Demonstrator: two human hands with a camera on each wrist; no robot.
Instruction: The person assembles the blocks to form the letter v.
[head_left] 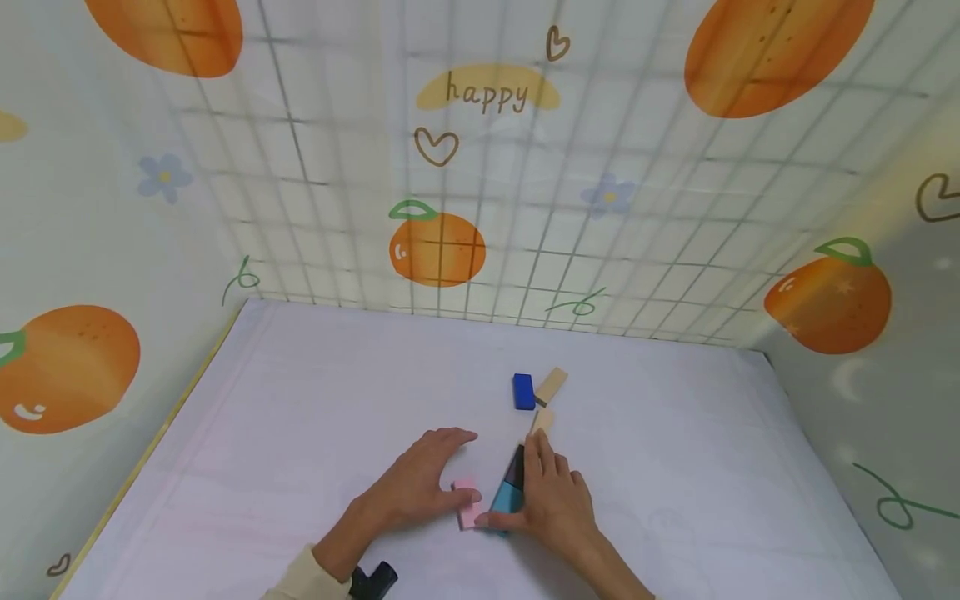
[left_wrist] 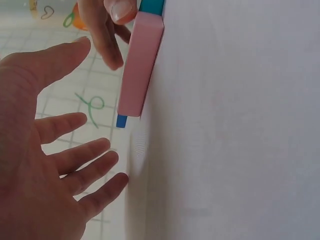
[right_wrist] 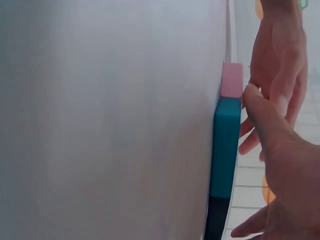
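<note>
My left hand (head_left: 412, 483) is spread beside a pink block (head_left: 467, 513), its thumb over the block in the head view. Nothing is held in it; the left wrist view has its fingers (left_wrist: 85, 155) apart. My right hand (head_left: 558, 504) lies along a teal block (head_left: 507, 498) and a black block (head_left: 515, 471), fingers extended toward a light wooden block (head_left: 545, 418). Its thumb (right_wrist: 257, 102) is close to where the pink and teal blocks meet; contact is unclear. The palm partly hides this row.
Beyond the right fingertips lie a dark blue block (head_left: 523, 392) and a second wooden block (head_left: 552, 385). A black object (head_left: 378, 579) shows by the left wrist. The white tabletop (head_left: 337, 358) ends at a back wall (head_left: 337, 208) with a grid and orange prints.
</note>
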